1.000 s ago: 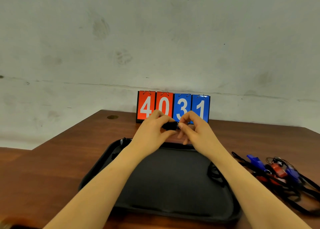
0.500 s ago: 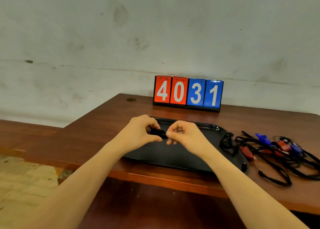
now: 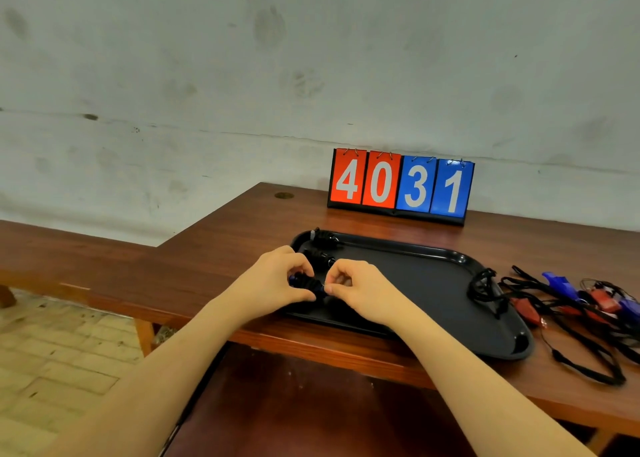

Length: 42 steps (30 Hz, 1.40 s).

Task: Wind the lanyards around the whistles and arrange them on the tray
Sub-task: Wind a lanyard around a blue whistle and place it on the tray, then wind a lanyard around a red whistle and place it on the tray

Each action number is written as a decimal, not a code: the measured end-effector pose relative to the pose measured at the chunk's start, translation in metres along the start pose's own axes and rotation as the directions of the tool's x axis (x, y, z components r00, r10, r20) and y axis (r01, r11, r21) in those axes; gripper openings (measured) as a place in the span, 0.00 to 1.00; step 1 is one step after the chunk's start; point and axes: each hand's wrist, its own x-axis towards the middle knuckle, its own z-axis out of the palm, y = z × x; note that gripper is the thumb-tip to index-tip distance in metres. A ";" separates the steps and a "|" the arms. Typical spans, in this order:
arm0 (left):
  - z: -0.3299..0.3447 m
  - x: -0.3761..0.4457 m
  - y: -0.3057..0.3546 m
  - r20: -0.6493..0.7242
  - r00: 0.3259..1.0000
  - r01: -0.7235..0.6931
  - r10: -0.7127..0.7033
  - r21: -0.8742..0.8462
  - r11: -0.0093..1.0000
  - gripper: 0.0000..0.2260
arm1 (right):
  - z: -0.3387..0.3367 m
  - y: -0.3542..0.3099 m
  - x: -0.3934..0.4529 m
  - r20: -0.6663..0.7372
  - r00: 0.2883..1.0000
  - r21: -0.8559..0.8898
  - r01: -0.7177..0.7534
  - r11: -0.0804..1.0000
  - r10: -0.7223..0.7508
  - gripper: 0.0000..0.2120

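The left hand's fingers [image 3: 300,272] are curling round a wound whistle [image 3: 307,283], while the right hand [image 3: 356,288] is pinching its lanyard end beside the bundle. Both are hovering low over the tray's [image 3: 433,254] near-left corner. Judging by this, tucking the loose end snugly before letting go is keeping the winding from springing. The whistle's long axis is lying roughly left to right, its blue tip pointing left. Two wound whistles [image 3: 320,248] are lying behind; unwound ones [image 3: 568,294] are waiting on the tabletop [image 3: 225,248].
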 end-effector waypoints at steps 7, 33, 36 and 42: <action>0.002 0.000 0.000 0.044 0.999 0.013 -0.012 -0.016 1.000 0.19 | -0.003 0.003 -0.002 0.015 1.000 0.009 0.003 1.000 -0.003 0.02; 0.117 0.087 0.165 0.084 0.978 -0.182 0.189 -0.089 0.979 0.10 | -0.134 0.116 -0.096 -0.404 0.902 -0.339 -0.301 0.891 0.151 0.13; 0.131 0.102 0.179 0.148 0.968 -0.199 0.205 -0.050 0.979 0.14 | -0.141 0.126 -0.100 -0.385 0.905 -0.388 -0.339 0.857 0.183 0.15; 0.150 0.112 0.187 0.269 0.945 -0.187 0.184 -0.015 0.982 0.14 | -0.146 0.140 -0.105 -0.347 0.906 -0.406 -0.379 0.831 0.243 0.14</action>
